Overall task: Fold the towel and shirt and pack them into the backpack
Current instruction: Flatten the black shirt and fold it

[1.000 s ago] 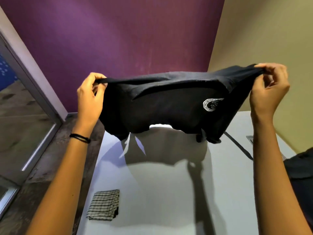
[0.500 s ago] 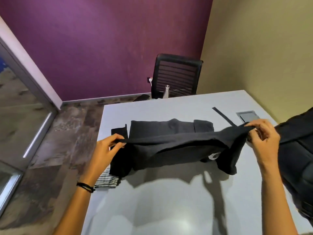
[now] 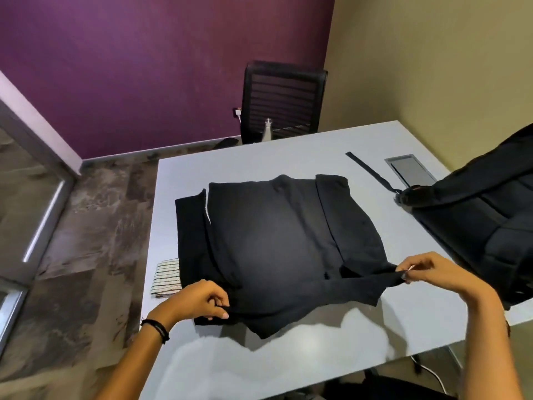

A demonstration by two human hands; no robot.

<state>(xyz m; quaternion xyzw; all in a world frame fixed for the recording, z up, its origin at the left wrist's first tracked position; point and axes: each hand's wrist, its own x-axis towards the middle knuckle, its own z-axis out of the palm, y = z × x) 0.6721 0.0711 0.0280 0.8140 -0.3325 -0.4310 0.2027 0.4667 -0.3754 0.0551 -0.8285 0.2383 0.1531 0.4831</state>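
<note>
Shirt of black fabric (image 3: 274, 241) lies spread on the pale grey table (image 3: 230, 168); left hand (image 3: 199, 300) pinches its near left corner, right hand (image 3: 432, 269) pinches the near right corner, slightly raised. Folded checked towel (image 3: 168, 277) shows at its left edge; black backpack (image 3: 476, 215) lies right

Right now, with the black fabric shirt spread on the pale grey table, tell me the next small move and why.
Probably lower the right hand until its pinched corner meets the pale grey table: the black shirt lies mostly flat, the left hand pinches its corner low, but the right corner hangs raised.
</note>
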